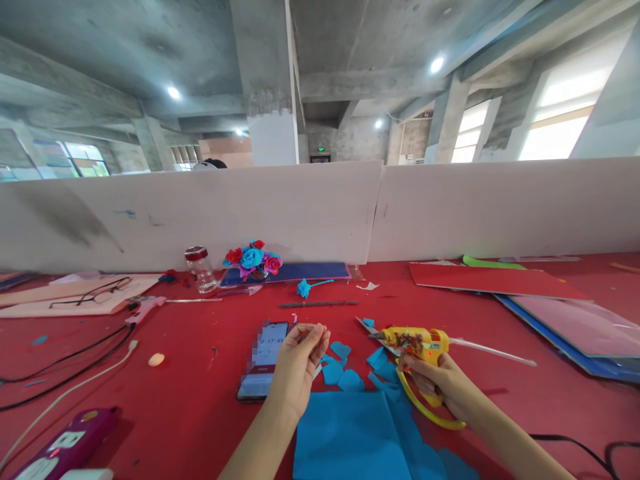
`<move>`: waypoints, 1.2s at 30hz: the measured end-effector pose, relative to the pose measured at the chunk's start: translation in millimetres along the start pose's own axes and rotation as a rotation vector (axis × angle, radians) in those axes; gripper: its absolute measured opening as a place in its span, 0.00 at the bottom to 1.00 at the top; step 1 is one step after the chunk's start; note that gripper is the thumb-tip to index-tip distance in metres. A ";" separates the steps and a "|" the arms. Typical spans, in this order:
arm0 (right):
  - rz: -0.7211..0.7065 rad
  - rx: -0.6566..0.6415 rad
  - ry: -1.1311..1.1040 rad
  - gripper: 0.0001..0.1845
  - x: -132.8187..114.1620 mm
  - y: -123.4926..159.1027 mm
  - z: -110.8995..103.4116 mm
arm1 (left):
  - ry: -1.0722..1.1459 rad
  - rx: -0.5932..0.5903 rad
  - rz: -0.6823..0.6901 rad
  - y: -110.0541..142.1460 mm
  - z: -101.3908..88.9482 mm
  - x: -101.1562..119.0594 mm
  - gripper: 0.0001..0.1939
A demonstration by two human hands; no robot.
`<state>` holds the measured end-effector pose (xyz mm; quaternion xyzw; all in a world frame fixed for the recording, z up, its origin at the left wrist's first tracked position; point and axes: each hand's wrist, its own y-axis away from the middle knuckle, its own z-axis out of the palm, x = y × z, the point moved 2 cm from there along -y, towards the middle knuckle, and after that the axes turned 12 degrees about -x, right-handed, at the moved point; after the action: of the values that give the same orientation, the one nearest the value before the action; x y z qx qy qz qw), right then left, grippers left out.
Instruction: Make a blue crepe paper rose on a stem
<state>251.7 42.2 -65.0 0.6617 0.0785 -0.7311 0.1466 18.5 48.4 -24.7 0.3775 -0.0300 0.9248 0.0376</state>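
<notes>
My right hand [435, 377] is wrapped round the grip of a yellow hot glue gun [413, 339]; its nozzle points left and a clear glue stick [493, 351] sticks out behind. Thumb and fingertips of my left hand [303, 353] are pinched together, left of the nozzle; whatever sits between them is too small to make out. Cut blue paper petals [351, 381] lie between the hands. Nearer me is a larger blue paper sheet [350, 433]. Yellow-handled scissors [425, 415] lie under the glue gun, partly hidden by it and my right hand.
A phone [263, 363] lies beside my left wrist. Beyond are a dark stick [320, 305], a blue paper flower [303, 288], a paper bouquet [251, 257] and a glass jar [203, 275]. Cords and a purple power strip [70, 443] occupy the left; coloured boards [575, 327] the right.
</notes>
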 end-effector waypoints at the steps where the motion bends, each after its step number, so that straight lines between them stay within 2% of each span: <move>1: -0.001 0.003 0.004 0.21 0.2 0.0 -0.1 | 0.000 0.001 0.000 0.0 0.0 -0.2 0.09; 10: 0.003 0.006 0.003 0.20 1.4 -0.3 -1.0 | -0.017 0.025 -0.003 -0.4 1.4 -1.4 0.11; 17: 0.001 0.000 0.038 0.22 2.7 -2.4 -3.0 | -0.149 -0.029 0.053 0.7 -0.3 -3.1 0.09; 24: -0.004 0.008 0.066 0.22 0.9 -2.5 -3.5 | -0.236 -0.057 0.044 1.9 1.9 -5.3 0.10; 36: 0.025 0.034 0.115 0.25 -2.7 0.1 1.8 | -0.304 -0.044 0.047 3.5 3.4 -6.3 0.11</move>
<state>250.3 41.9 -62.1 0.7060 0.0662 -0.6912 0.1395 25.0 44.3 -26.8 0.5113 -0.0644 0.8567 0.0190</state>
